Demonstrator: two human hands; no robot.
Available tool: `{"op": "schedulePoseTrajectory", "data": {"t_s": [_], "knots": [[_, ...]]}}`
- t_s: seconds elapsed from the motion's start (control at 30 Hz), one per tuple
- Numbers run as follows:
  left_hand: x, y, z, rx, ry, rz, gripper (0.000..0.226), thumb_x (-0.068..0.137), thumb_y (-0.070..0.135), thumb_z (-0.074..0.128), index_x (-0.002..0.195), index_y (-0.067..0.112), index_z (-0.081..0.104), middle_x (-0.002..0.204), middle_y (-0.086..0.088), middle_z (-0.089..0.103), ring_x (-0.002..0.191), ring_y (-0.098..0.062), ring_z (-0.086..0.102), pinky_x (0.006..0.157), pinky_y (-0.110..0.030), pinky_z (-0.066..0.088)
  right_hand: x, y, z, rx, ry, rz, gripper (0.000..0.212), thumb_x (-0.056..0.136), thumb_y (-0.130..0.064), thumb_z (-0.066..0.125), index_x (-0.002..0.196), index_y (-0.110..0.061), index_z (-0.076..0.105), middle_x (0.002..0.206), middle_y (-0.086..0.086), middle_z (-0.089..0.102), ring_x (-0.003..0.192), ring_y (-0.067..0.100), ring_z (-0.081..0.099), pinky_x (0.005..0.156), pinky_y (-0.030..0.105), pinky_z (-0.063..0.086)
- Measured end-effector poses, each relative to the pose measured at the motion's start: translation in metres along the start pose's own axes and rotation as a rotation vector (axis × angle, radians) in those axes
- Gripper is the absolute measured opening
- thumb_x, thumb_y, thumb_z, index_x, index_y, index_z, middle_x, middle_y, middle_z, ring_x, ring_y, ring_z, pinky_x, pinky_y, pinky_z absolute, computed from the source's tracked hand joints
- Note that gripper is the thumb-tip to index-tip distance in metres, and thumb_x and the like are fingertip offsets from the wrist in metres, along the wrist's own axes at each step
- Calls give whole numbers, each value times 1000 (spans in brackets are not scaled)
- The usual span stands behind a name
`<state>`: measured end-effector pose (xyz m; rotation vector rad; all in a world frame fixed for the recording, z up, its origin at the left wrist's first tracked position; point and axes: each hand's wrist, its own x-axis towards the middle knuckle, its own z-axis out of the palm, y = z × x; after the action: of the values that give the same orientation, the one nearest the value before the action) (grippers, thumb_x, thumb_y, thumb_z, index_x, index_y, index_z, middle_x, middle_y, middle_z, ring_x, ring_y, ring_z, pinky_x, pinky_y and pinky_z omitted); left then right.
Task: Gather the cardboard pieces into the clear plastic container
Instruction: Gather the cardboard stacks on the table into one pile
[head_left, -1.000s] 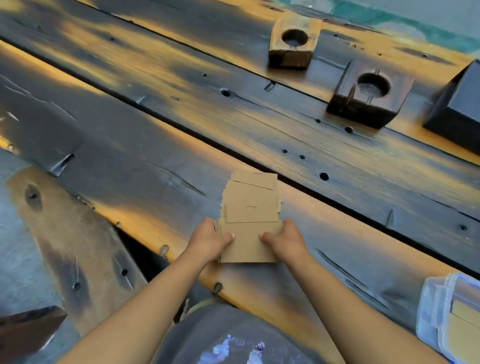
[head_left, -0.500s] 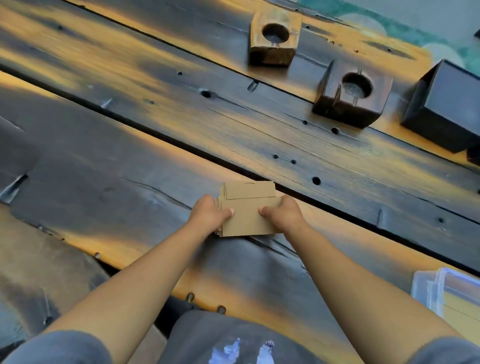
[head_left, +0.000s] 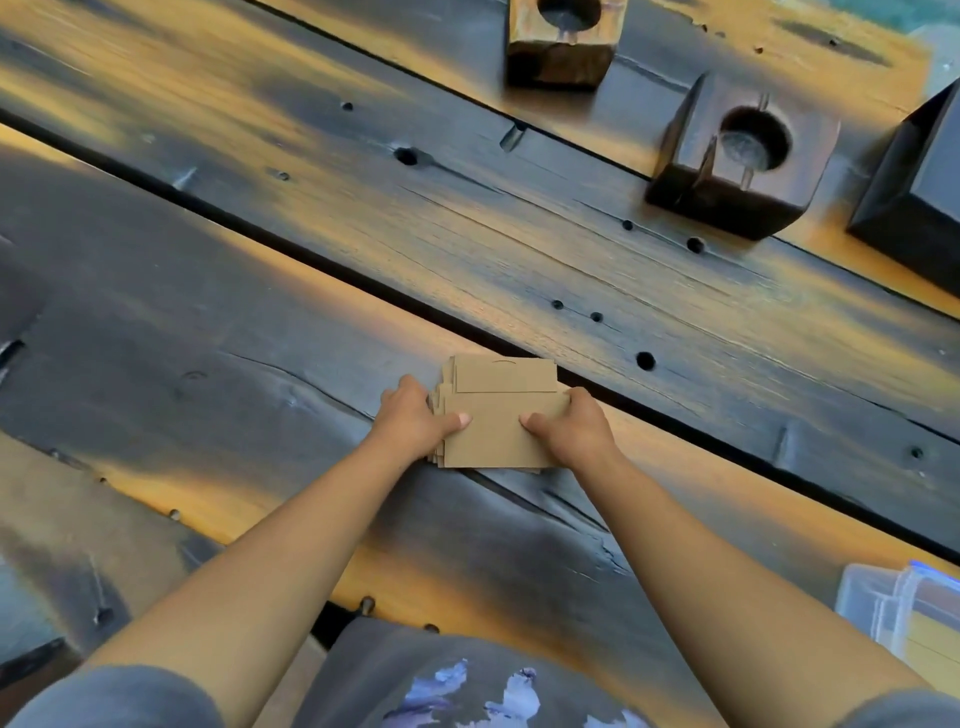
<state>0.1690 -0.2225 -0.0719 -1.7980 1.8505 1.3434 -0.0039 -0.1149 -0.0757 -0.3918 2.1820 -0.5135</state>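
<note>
A person's two hands press in on a stack of cardboard pieces (head_left: 498, 415) lying on a dark, weathered plank table (head_left: 260, 322). The left hand (head_left: 415, 421) closes on the stack's left edge and the right hand (head_left: 571, 426) on its right edge, each thumb laid flat over the top sheet and the other fingers curled down the sides. The pieces are roughly squared but uneven: one sheet juts out at the far end, and several edges fan out on the left under the hand. The stack sits just on the near side of a long dark gap between planks that runs diagonally past its far right corner.

Well beyond that gap stand three blocks. A brown wooden block (head_left: 561, 41) with a round hole is cut off by the top edge; a darker block (head_left: 737, 161) with a round hole stands to its right; a black box (head_left: 919, 197) runs out of the right edge. All are well apart from the hands, with bare planking between.

The clear container (head_left: 883, 608) sits at the lower right corner, near the right forearm and partly out of frame; something tan, possibly more cardboard, shows through its wall. The table between the stack and the container lies open. The table's near edge runs diagonally under the left forearm, with a lower grey surface to the left of it.
</note>
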Motion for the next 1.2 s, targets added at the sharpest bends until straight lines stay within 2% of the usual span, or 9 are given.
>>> {"op": "schedulePoseTrajectory", "data": {"t_s": [0.2, 0.3, 0.43, 0.57, 0.63, 0.7, 0.83, 0.97, 1.2], "knots": [[-1, -1, -4, -29, -15, -30, 83, 72, 54, 78, 132, 11, 40, 134, -12, 48, 113, -28, 56, 82, -36, 45, -1, 7, -14, 261, -115, 26, 80, 75, -36, 79, 140, -12, 39, 125, 3, 52, 103, 20, 55, 86, 37, 48], [-4, 2, 1, -119, -29, -35, 73, 73, 51, 79, 125, 15, 43, 130, -7, 51, 106, -24, 56, 80, -35, 47, -3, 11, -15, 339, -139, 56, 74, 76, -33, 80, 135, -10, 42, 126, 3, 55, 104, 20, 57, 84, 34, 47], [-8, 7, 10, -298, -90, -60, 62, 71, 36, 84, 118, 12, 53, 122, -8, 65, 109, -27, 64, 95, -46, 55, -9, 12, -9, 376, -180, 90, 63, 73, -29, 82, 122, -14, 45, 108, 1, 60, 90, 12, 60, 68, 29, 50], [-7, 0, 9, -382, -154, -129, 61, 72, 29, 85, 122, 9, 55, 119, -12, 67, 108, -31, 66, 94, -49, 56, -20, 14, -2, 420, -189, 150, 60, 73, -24, 83, 119, -11, 47, 106, 4, 62, 87, 17, 63, 58, 30, 52], [-9, -9, 9, -398, -206, -141, 59, 72, 28, 86, 120, 9, 58, 116, -12, 70, 105, -30, 68, 90, -47, 58, -29, 20, 3, 456, -209, 173, 59, 72, -22, 84, 118, -6, 52, 109, 10, 67, 89, 23, 68, 62, 31, 56], [-12, -17, 9, -420, -252, -136, 56, 71, 28, 87, 117, 8, 61, 113, -12, 72, 98, -26, 70, 76, -38, 60, -39, 26, 5, 499, -234, 187, 58, 71, -21, 84, 119, -4, 56, 108, 14, 71, 90, 27, 72, 66, 35, 61], [-27, -29, 14, -449, -343, -105, 39, 73, 24, 87, 102, 10, 66, 105, -13, 75, 76, -16, 72, 49, -24, 54, -66, 42, 4, 491, -193, 157, 54, 74, -21, 82, 120, -4, 60, 111, 14, 72, 97, 28, 70, 89, 44, 57], [-42, -30, 26, -476, -413, -54, 48, 75, 23, 86, 114, 6, 63, 109, -15, 74, 87, -24, 72, 63, -31, 57, -91, 56, -1, 550, -99, 149, 47, 77, -18, 79, 118, -5, 60, 113, 13, 71, 100, 28, 69, 92, 44, 55], [-86, -20, 45, -498, -363, 113, 48, 72, 23, 88, 96, 22, 47, 105, -5, 65, 90, -17, 67, 61, -28, 53, -132, 94, -21, 675, -53, 83, 40, 80, -16, 75, 117, -9, 63, 111, 11, 73, 101, 28, 69, 92, 46, 55]]}}
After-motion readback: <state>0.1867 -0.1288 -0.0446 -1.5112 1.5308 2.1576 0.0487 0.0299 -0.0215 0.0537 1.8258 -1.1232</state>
